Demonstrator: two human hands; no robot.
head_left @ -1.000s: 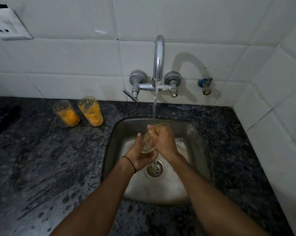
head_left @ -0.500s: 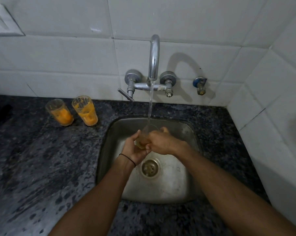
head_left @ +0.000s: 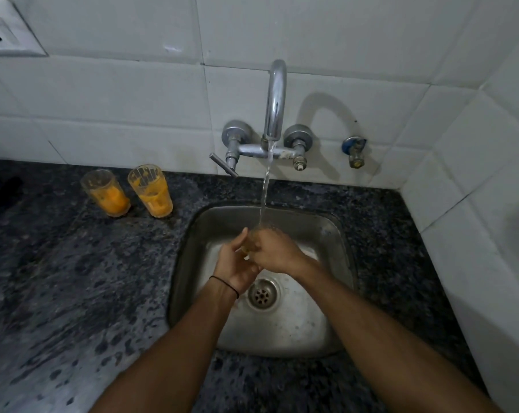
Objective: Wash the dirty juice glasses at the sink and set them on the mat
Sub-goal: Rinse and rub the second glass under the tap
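Hands: left hand (head_left: 237, 265) and right hand (head_left: 274, 252) are curling round one juice glass (head_left: 246, 248), mostly hidden, under the stream (head_left: 264, 192) over the sink (head_left: 337, 234) | two dirty glasses (head_left: 106, 194) (head_left: 152, 195) are standing upright far-left on the tabletop (head_left: 73, 278), left hand nearer | mat not showing.

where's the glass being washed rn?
Head view, centre: the glass is gripped between the left hand and right hand, over the sink, under the stream from the tap.
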